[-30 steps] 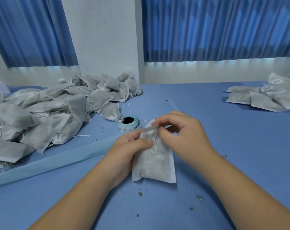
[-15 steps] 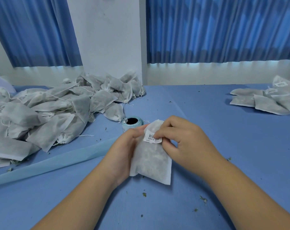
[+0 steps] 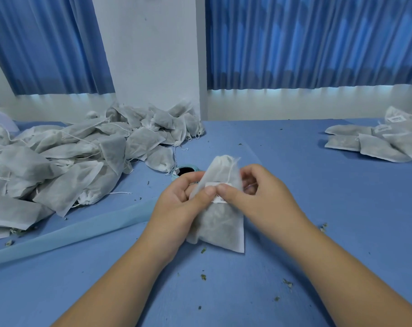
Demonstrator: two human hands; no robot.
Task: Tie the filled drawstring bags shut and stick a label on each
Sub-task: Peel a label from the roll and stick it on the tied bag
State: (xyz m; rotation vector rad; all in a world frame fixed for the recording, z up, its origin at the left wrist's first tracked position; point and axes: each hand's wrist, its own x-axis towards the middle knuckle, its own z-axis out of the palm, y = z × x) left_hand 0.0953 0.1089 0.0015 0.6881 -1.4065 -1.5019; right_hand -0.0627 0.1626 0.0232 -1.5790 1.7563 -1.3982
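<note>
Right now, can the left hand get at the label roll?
Probably yes: the label roll lies just beyond the left hand, nothing between them, though that hand holds the bag.

Left hand [image 3: 176, 206], right hand [image 3: 261, 201] (thumbs adjacent)

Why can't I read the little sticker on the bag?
Head view: the label is tiny and a bit blurry, and thumbs of the left hand and right hand cover most of it on the bag.

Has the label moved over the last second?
Yes. It was held edge-on level with the label roll. The label now lies flat on the bag, nearer the person than the roll.
</note>
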